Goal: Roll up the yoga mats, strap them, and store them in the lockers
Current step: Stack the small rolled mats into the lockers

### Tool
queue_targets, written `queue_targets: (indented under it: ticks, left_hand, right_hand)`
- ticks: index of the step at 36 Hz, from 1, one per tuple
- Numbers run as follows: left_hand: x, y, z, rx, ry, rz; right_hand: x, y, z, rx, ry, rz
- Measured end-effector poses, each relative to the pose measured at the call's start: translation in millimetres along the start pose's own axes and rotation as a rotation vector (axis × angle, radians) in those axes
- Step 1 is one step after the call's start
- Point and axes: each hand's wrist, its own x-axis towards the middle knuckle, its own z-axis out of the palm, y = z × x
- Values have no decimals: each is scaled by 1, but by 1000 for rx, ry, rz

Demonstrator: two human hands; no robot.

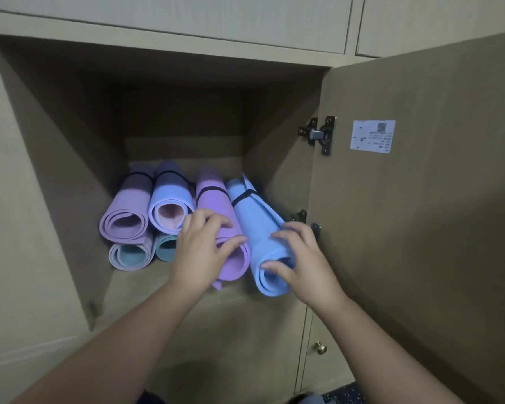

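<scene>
yoga mats in the locker [56,176], storing step, strapping looks done on every roll whose band shows. left to right:

far-left stack: pink mat [126,211] w/ black strap, sits on a pink-and-teal mat [130,255]. just right of it a lilac-blue mat [169,199], strapped, on top of a teal mat [166,247] that's mostly hidden behind the wrist.

centre: purple mat [216,199], black band near its far end, near end sticks out toward locker front. left hand [200,252] on its near end, fingers curled over the top of the roll, thumb on the rim of the open end — gripping it.

right: blue mat [255,228], black strap [241,198] round far part, lies tilted, leaning toward right wall, outer flap loose along the right side. right hand [301,258] cups its near end, fingers bent round the top, thumb on the end face — holding it.

far right: locker door [420,199] swung open, hinges [321,135] + white label [373,136] on inner face.

judgement: last 2 rolls being seated. next move prob needs both pushed farther in and blue one straightened parallel w/ purple, flap tucked, so near ends clear the front edge before the door closes.
</scene>
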Motion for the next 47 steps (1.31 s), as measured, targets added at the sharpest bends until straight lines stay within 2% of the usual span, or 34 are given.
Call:
queue_targets:
  ticks: [3, 6, 13, 17, 19, 22, 24, 28, 33, 38, 42, 47]
  left_hand:
    - [18, 2, -2, 26, 37, 27]
    - [34, -1, -2, 5, 23, -33]
    - [50, -16, 10, 54, 39, -62]
    - [45, -20, 21, 155, 53, 25]
    - [32, -23, 30, 225, 102, 69]
    - [4, -31, 41, 278, 221, 248]
    - [-16, -43, 46, 332, 256, 384]
    - [-39, -74, 51, 519, 113, 508]
    - [-21, -75, 48, 588, -25, 507]
    - [-3, -68, 59, 568, -33, 425]
    - [11, -67, 65, 557, -44, 356]
    - [38, -81, 69, 544, -149, 226]
  right_hand:
    - [19, -11, -3, -18, 33, -35]
    - [37, -19, 0, -61, 0, -43]
    - [78, -28, 14, -208, -53, 30]
    - [96, -27, 22, -326, 72, 166]
    - [101, -26, 26, -339, 79, 261]
    - [102, -25, 34, -363, 66, 420]
    - [100, -22, 40, -383, 137, 481]
    - [87, -14, 51, -320, 214, 506]
    - [82, -11, 68, -75, 258, 440]
    - [89, 0, 77, 28, 220, 378]
    - [98, 9, 79, 39, 177, 357]
    - [118, 16, 86, -23, 67, 369]
